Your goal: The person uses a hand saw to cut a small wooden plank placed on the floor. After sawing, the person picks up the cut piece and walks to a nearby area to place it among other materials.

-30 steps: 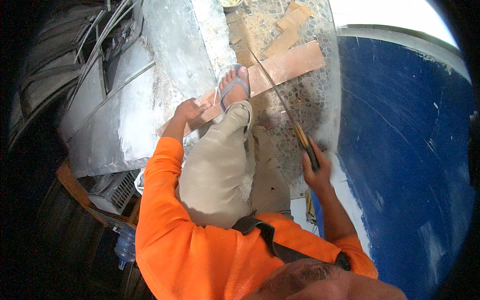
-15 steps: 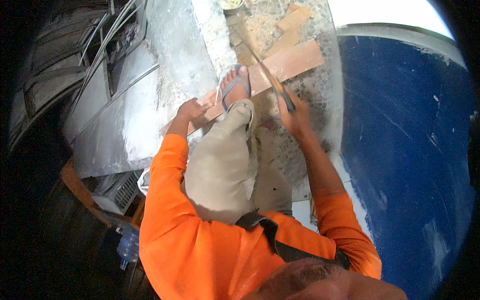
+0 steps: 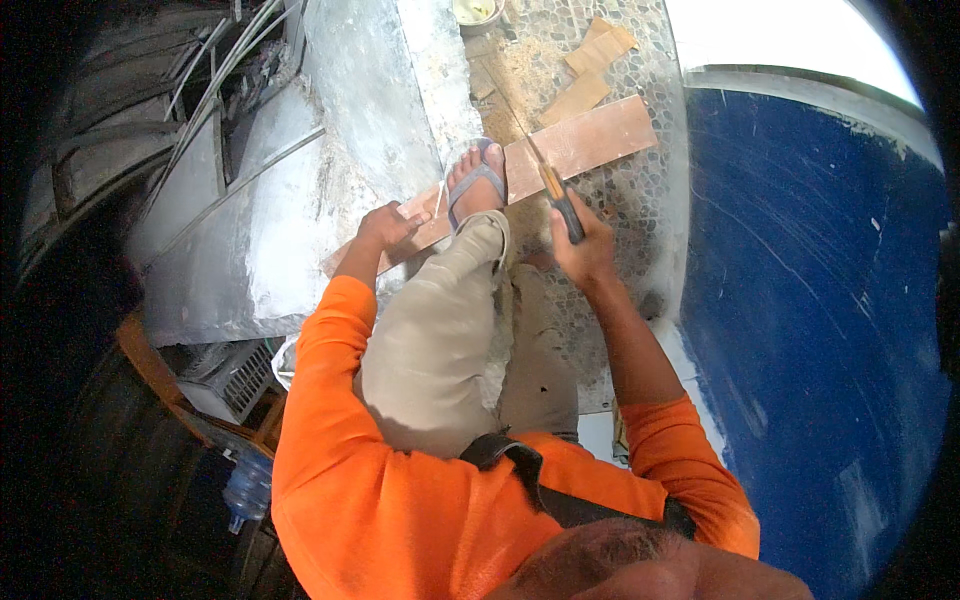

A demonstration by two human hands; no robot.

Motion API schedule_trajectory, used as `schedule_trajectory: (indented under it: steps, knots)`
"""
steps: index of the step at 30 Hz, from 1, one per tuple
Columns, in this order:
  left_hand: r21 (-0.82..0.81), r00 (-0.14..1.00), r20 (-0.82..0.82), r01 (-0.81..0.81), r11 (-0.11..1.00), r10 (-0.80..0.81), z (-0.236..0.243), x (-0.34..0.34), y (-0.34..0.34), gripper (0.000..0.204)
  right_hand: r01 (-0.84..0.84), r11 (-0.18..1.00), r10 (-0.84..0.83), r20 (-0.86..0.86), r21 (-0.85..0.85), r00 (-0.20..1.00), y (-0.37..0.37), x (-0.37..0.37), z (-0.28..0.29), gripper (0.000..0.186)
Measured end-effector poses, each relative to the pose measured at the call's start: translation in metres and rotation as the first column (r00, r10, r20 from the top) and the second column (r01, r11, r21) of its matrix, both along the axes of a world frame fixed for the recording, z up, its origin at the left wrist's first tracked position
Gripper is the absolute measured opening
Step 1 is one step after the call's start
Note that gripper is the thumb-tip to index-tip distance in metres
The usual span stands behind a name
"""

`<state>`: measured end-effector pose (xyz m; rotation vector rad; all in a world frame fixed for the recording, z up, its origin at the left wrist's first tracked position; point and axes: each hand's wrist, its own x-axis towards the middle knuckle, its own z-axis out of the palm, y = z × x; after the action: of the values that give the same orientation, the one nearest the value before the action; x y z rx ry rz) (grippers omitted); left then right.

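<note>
A reddish wooden plank (image 3: 605, 137) lies aslant over the pale ledge and the pebbled floor. With the thumb on its top face, my left hand (image 3: 388, 229) grips it near the left end. My foot in a grey flip-flop (image 3: 477, 182) stands on the plank's middle. The handle of a handsaw (image 3: 552, 181) is in my right hand (image 3: 586, 245), fingers closed around it. Its thin blade crosses the plank just right of the foot and points away from me, toward the upper left.
Beyond the plank lie brown offcuts (image 3: 590, 65) and scattered sawdust (image 3: 530, 62). A small tub (image 3: 478, 14) stands at the far edge. A blue panel (image 3: 810, 300) borders the right side. At the left are a pale concrete ledge (image 3: 375, 100), thin rods, a grey crate (image 3: 235, 385) and a clear bottle (image 3: 247, 490).
My right hand has drawn slightly toward me with the saw, whose handle now tilts more upright. The left hand and foot keep their places on the plank; the whole view has shifted slightly.
</note>
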<state>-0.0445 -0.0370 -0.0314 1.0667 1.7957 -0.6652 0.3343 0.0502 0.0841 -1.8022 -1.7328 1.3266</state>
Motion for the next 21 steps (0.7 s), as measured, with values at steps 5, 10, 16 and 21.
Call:
schedule_trajectory:
  steps: [5, 10, 16, 21]
  knots:
    - [-0.065, 0.999, -0.035, -0.008, 0.998, 0.006, 0.0, -0.005, -0.011, 0.114, -0.029, 0.994, 0.022, -0.064, -0.109, 0.998, -0.041, 0.062, 0.059, 0.049]
    - [-0.011, 0.998, 0.038, 0.046, 0.999, -0.045, -0.025, -0.021, -0.031, 0.111, -0.07, 0.982, 0.072, 0.004, -0.178, 0.997, -0.096, 0.129, 0.164, 0.05]
    - [-0.051, 1.0, 0.025, -0.004, 0.999, 0.005, 0.004, 0.001, 0.006, 0.107, 0.011, 0.993, -0.026, -0.121, -0.121, 0.992, -0.013, 0.034, 0.014, 0.046]
    - [0.003, 1.0, 0.013, -0.013, 1.0, 0.013, 0.0, 0.003, 0.001, 0.107, -0.02, 0.995, 0.018, -0.022, -0.097, 1.0, 0.008, 0.009, -0.001, 0.042]
